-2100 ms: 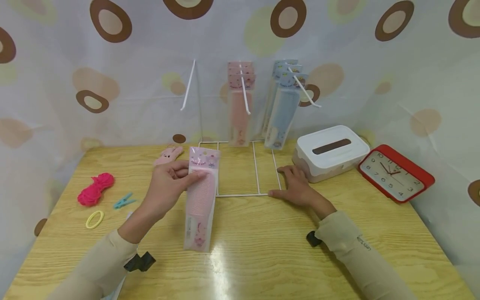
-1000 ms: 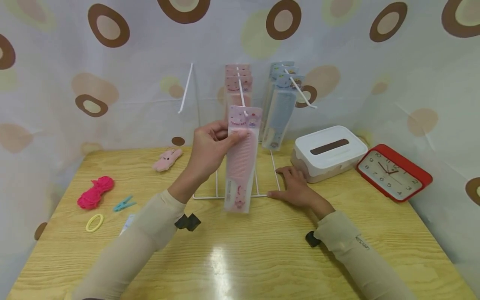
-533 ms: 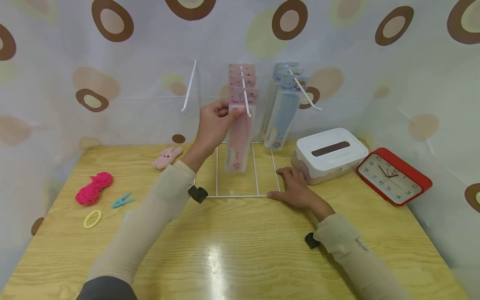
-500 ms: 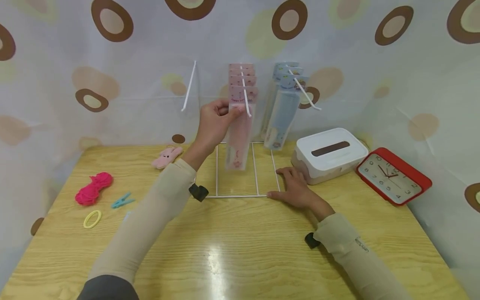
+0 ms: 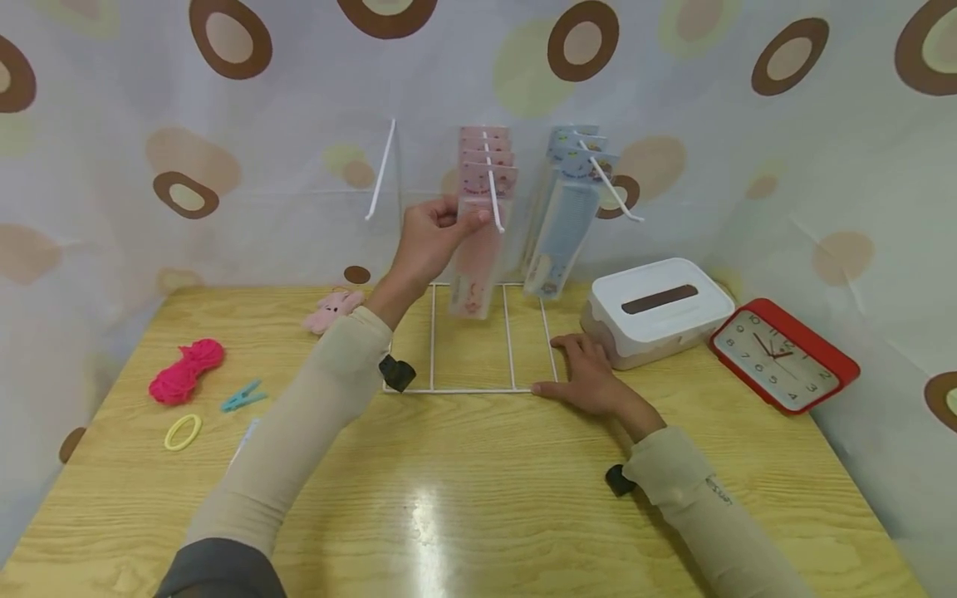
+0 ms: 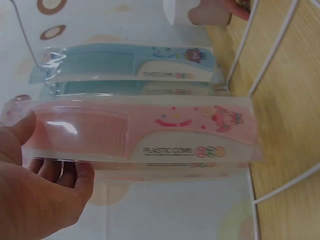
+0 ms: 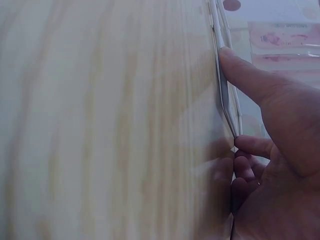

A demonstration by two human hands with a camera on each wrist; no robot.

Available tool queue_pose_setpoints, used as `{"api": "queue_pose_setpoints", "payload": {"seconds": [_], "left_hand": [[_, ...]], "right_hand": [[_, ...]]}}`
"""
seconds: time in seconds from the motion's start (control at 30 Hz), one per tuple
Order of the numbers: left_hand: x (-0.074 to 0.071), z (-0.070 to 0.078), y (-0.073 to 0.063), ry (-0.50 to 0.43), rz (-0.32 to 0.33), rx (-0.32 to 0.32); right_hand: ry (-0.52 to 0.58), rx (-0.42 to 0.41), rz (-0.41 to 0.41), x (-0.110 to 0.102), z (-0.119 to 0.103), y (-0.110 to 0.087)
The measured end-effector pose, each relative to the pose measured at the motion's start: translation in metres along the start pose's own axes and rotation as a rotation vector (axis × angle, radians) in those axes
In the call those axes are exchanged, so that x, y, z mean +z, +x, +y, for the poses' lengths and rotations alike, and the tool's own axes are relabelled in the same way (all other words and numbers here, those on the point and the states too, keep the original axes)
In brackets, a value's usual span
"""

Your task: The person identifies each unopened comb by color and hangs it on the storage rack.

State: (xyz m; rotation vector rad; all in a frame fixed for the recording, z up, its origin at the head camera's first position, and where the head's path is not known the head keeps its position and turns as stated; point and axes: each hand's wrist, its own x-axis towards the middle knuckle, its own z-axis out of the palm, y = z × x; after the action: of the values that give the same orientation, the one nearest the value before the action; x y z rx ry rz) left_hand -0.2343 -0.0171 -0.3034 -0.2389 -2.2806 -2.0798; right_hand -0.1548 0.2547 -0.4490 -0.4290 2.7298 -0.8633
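My left hand pinches a pink comb in a clear packet near its top, thumb in front and fingers behind. That packet is the front one of several pink ones on the middle hook of a white wire display rack. In the left wrist view the pink comb lies sideways across the picture, reading "PLASTIC COMB". My right hand holds the rack's base at its front right corner, thumb on the front wire and fingers at the side wire.
Blue packaged combs hang on the right hook; the left hook is bare. A white tissue box and red clock stand right. Left lie a pink plush, magenta bow-shaped item, blue clip and yellow ring.
My left hand has carried the pink comb packet from over the table up and right onto the middle hook, then slid it back along it. My right hand has stayed at the rack's corner.
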Motion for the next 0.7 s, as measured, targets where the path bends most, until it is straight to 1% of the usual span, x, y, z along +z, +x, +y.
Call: {"api": "queue_pose_setpoints", "payload": {"seconds": [0.07,0.13,0.23,0.33,0.4,0.53,0.57,0.63,0.7], "left_hand": [[-0.003,-0.006,-0.004,0.031,-0.011,-0.003],[-0.007,-0.011,-0.011,0.088,-0.009,-0.007],[-0.016,-0.019,-0.026,0.242,0.03,-0.025],[-0.029,-0.024,-0.047,0.382,0.058,-0.056],[-0.04,-0.028,-0.063,0.444,0.065,-0.061],[-0.072,-0.04,-0.1,0.51,0.062,-0.019],[-0.081,-0.043,-0.11,0.532,0.064,-0.018],[-0.099,-0.049,-0.133,0.569,0.066,-0.039],[-0.116,-0.052,-0.159,0.626,0.062,-0.088]], "right_hand": [[0.005,-0.001,-0.003,0.0,0.0,0.0],[0.009,0.001,-0.007,0.001,-0.001,0.001],[0.006,-0.003,-0.008,0.0,-0.002,0.001],[-0.008,-0.008,-0.002,-0.002,-0.003,0.002],[-0.016,-0.014,0.004,-0.003,-0.003,0.004],[-0.026,-0.028,0.007,-0.003,-0.002,0.006],[-0.029,-0.028,0.006,-0.003,-0.002,0.006],[-0.033,-0.025,-0.001,-0.004,-0.004,0.003],[-0.039,-0.016,-0.009,-0.005,-0.006,0.0]]}}
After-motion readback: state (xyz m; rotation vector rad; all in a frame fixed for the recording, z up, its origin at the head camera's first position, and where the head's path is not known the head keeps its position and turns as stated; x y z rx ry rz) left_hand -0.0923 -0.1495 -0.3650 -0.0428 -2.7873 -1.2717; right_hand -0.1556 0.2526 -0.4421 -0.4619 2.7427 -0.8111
